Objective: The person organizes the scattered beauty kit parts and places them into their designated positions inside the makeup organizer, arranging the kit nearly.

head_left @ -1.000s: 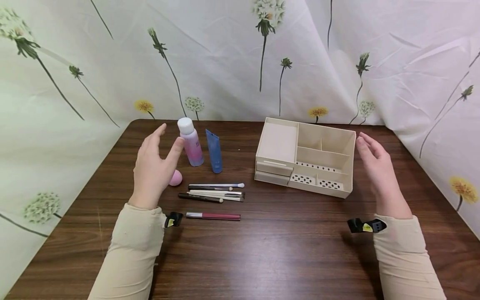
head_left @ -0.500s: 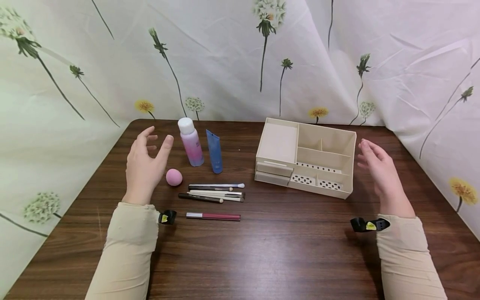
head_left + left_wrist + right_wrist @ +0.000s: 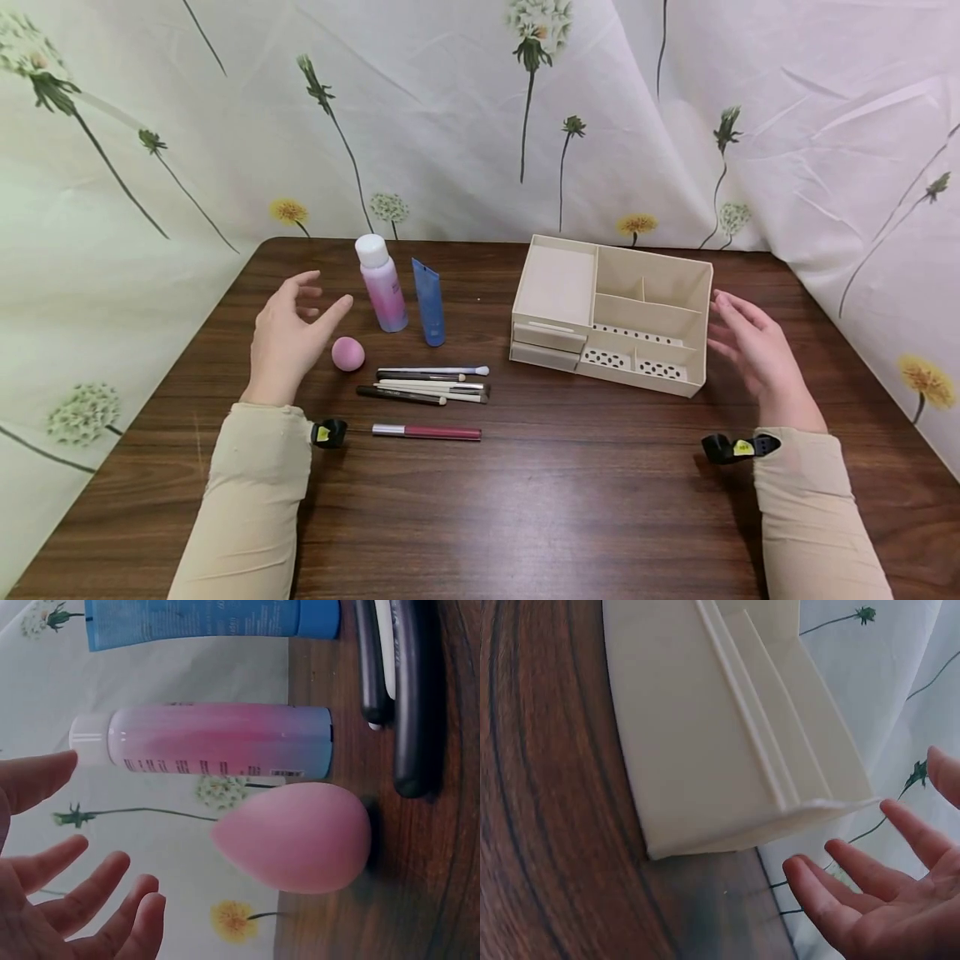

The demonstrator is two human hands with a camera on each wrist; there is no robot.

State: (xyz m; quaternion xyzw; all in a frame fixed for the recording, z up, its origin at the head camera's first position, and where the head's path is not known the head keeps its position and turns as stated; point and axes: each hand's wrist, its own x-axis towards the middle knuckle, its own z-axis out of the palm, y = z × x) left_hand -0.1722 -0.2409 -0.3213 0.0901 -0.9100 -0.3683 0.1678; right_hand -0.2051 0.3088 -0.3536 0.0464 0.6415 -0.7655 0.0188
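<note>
My left hand point(image 3: 287, 337) hovers with spread, relaxed fingers just left of a pink makeup sponge point(image 3: 348, 354). In the left wrist view the egg-shaped sponge stands on the table, apart from the fingers. Behind it stand a pink-and-purple spray bottle point(image 3: 385, 287) with a white cap and a blue squeeze tube point(image 3: 429, 304). On the right, my right hand point(image 3: 757, 358) is beside the right wall of a beige desktop organizer point(image 3: 555, 283), fingers loosely extended and holding nothing. In the right wrist view, its fingertips are close to the organizer's side point(image 3: 682, 735).
Several makeup brushes point(image 3: 427, 386) lie in a loose group on the brown wooden table point(image 3: 555, 500). A lip gloss tube point(image 3: 442, 433) with a silver end lies in front of them. A white floral cloth point(image 3: 450, 125) hangs behind the table.
The left hand has drawn back leftward and lower, away from the spray bottle, uncovering the pink sponge. The right hand has lowered slightly beside the organizer. The objects stay in place.
</note>
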